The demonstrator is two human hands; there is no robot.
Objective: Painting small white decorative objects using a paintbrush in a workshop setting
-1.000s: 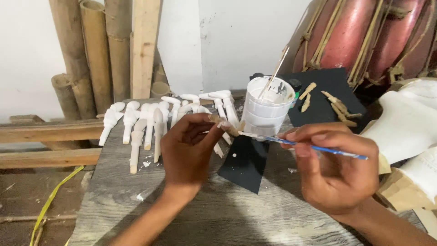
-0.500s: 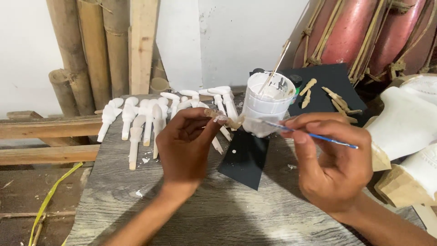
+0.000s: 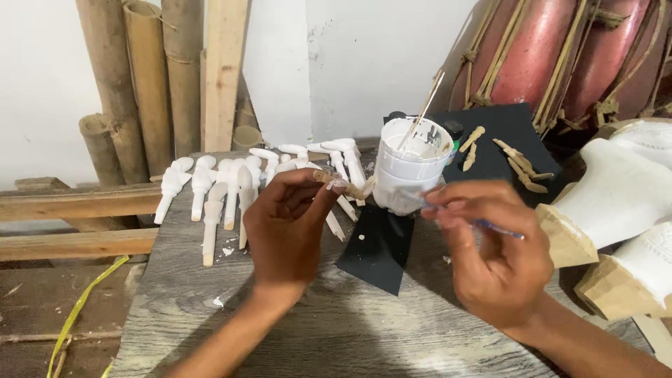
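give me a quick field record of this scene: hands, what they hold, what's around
left hand: pinches a small wooden piece, partly coated white, between fingertips
right hand: holds a thin blue-handled brush, tip towards the piece
paint cup: white, upright on a black sheet, with a thin stick in it
white-painted pieces: lying in a row on the grey wooden table, left of the cup
unpainted pieces: on a second black sheet behind the cup
backdrop: bamboo poles against the wall

round plastic paint cup: showing white, smeared inside
carved wooden pegs: showing white
flat paper sheet: showing black
plank table: showing grey grain
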